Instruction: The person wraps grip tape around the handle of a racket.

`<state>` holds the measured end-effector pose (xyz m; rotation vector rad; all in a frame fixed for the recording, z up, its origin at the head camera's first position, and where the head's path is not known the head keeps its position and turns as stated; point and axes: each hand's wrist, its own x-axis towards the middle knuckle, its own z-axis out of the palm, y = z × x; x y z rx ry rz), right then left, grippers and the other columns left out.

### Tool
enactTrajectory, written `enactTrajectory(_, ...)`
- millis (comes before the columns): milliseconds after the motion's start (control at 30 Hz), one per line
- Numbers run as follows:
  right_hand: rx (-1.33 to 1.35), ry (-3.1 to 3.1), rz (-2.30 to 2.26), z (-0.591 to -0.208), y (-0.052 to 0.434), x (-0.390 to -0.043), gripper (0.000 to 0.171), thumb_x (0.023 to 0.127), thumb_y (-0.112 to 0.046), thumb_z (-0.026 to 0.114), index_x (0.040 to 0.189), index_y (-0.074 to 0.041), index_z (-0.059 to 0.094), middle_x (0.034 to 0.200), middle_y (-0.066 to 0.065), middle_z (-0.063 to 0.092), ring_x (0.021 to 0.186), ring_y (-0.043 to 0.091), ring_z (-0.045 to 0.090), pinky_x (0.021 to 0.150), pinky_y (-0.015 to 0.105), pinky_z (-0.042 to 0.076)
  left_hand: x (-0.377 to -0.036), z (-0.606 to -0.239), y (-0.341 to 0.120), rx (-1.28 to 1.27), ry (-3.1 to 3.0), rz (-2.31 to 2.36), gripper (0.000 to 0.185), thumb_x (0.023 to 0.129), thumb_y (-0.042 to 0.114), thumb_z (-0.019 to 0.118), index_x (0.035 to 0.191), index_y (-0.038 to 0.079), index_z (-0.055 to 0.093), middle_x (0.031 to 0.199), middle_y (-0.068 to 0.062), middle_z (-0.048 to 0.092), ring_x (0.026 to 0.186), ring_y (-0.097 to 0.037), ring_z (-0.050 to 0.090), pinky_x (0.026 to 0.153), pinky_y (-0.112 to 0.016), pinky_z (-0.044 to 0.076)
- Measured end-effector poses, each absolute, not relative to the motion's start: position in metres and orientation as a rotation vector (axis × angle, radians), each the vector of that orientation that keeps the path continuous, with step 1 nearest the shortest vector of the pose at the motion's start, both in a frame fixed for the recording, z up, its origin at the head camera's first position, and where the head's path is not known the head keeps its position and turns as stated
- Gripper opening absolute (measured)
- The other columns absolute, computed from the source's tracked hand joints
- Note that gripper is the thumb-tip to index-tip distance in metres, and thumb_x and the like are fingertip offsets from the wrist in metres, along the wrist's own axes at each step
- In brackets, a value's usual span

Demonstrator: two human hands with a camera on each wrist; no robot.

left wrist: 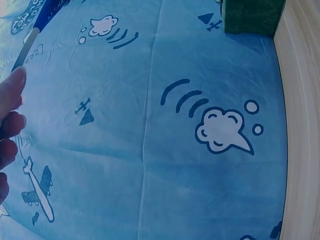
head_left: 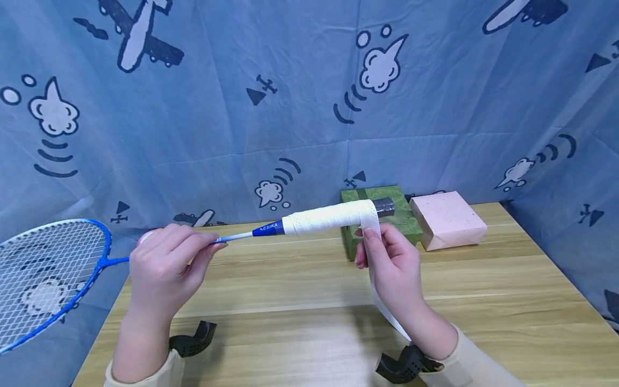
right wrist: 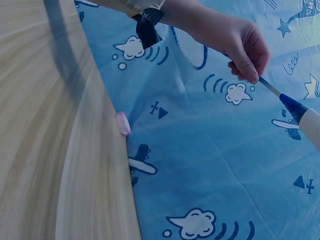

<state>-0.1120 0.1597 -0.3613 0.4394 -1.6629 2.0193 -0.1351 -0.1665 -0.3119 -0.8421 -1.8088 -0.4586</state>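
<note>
A blue badminton racket (head_left: pixel 268 229) is held up across the head view, its strung head to the left and its handle to the right. My left hand (head_left: pixel 166 263) pinches the thin shaft between thumb and fingers; the right wrist view also shows this left hand (right wrist: pixel 240 47). White grip tape (head_left: pixel 321 217) is wound round most of the handle, leaving the dark butt end (head_left: pixel 384 207) bare. Near that end my right hand (head_left: pixel 394 263) pinches the tape's loose length, which trails down past the wrist. The right hand's fingers are out of sight in the right wrist view.
Behind the right hand, a green box (head_left: pixel 350 236) stands on the wooden table (head_left: pixel 290 301), with a pink box (head_left: pixel 450 220) beside it. A small pink round item (right wrist: pixel 123 123) sits at the table's edge. Blue patterned cloth (head_left: pixel 217 107) hangs behind.
</note>
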Motion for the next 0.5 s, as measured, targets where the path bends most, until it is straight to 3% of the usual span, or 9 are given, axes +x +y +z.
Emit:
enactTrajectory(133, 0.437, -1.654, 2.025, -0.3614, 0.159, -0.1125, 0.017, 0.106, -0.002, 0.053, 0.097, 0.007, 0.065, 0.066, 0.01, 0.06, 0.057, 0.017, 0.056, 0.056, 0.024, 0.052, -0.1343, -0.3127, -0.1669, -0.802, -1.83, -0.457, 0.038, 0.101, 0.036, 0.068, 0.08, 0.005, 0.077, 0.075, -0.007, 0.071, 0.059, -0.027, 0.062, 0.051, -0.042, 0.043)
enactTrajectory(300, 0.422, -1.64, 2.034, -0.3617, 0.1588, -0.1128, 0.02, 0.107, -0.003, 0.052, 0.095, 0.007, 0.064, 0.065, 0.011, 0.06, 0.056, 0.017, 0.056, 0.056, 0.024, 0.052, -0.1344, -0.3132, -0.167, -0.831, -1.848, -0.456, 0.038, 0.102, 0.034, 0.066, 0.081, 0.005, 0.076, 0.073, -0.006, 0.07, 0.054, -0.021, 0.06, 0.051, -0.039, 0.048)
enactTrajectory(500, 0.388, -1.631, 2.053, -0.3615, 0.1582, -0.1129, 0.021, 0.107, -0.005, 0.052, 0.094, 0.006, 0.064, 0.064, 0.011, 0.06, 0.056, 0.017, 0.056, 0.057, 0.024, 0.053, -0.1348, -0.3117, -0.166, -0.877, -1.832, -0.486, 0.038, 0.101, 0.038, 0.068, 0.08, 0.007, 0.075, 0.068, -0.001, 0.066, 0.045, -0.01, 0.047, 0.041, -0.024, 0.035)
